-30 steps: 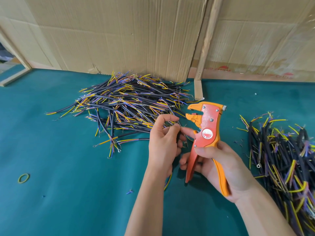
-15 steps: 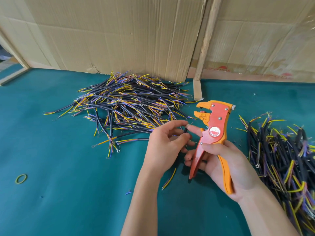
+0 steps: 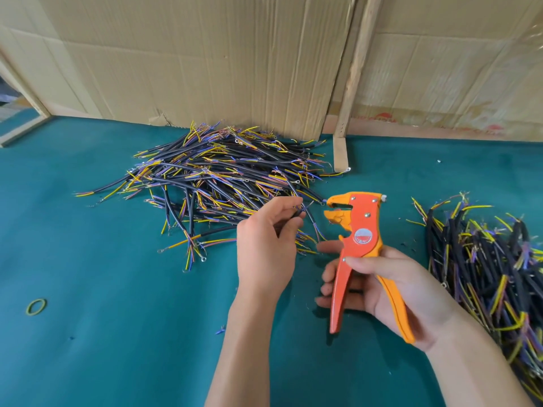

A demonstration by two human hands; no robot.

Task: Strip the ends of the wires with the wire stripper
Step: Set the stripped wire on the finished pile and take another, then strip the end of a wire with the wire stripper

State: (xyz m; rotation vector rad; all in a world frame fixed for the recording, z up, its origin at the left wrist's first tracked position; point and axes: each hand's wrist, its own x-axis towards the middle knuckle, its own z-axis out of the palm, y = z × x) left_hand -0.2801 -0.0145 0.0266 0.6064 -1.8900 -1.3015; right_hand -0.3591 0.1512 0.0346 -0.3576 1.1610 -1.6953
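Right hand holds the wire stripper upright over the tabletop, its grip wrapped round both handles, thumb across the front of the red one. The handles stand apart and the jaws at the top are parted, so the tool looks ready to take a wire rather than mid-squeeze. The jaws point toward the left hand, which suits feeding a wire straight in from that side.

Left hand sits just left of the stripper's jaws, its grip a narrow pinch of fingertips on a thin dark wire. The wire's loose end lies near the jaws but not inside them. Whether this end is already bared I cannot tell; it is too small and partly hidden by the fingers.

Big heap of wires lies behind and left of the stripper, against the cardboard sheet. Second heap lies right of the stripper, close to the right wrist. Judgement: one heap is probably stock and the other finished work, placed on either side so each hand reaches its own; which is which I cannot say.

Containers: none in view. Wires lie loose on the tabletop. A yellow rubber band lies far left of the stripper.
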